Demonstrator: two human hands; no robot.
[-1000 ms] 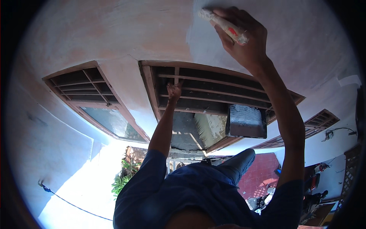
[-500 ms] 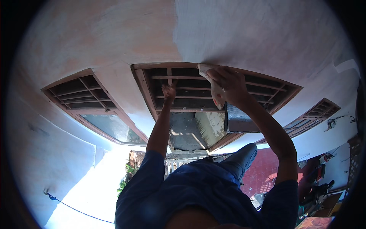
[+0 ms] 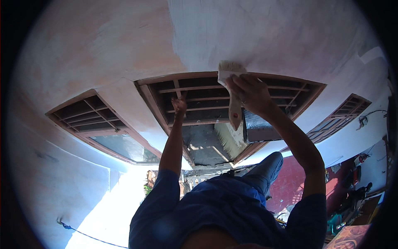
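Note:
My right hand (image 3: 253,94) is closed around a wide flat paintbrush (image 3: 234,101) with a pale handle. The bristles point up and press on the wall (image 3: 265,39) just above the window frame (image 3: 188,76). Over on the left, my left hand (image 3: 179,105) is closed on a bar of the wooden window grille (image 3: 207,98), its fingers partly hidden among the bars. Below my right hand is a dark-edged rectangular object (image 3: 261,128), partly covered by my forearm. A whiter coat lies on the wall above the brush; further left the wall is pinkish and patchy.
Another barred window (image 3: 89,110) is on the left and one more (image 3: 350,112) on the right. Far below lie a red tiled floor (image 3: 286,178) and assorted items at the lower right. A dark cord (image 3: 93,236) runs at the lower left.
The brush has turned and moved so its bristles now show against the wall above the frame. The view has shifted slightly; my left hand stays at the grille.

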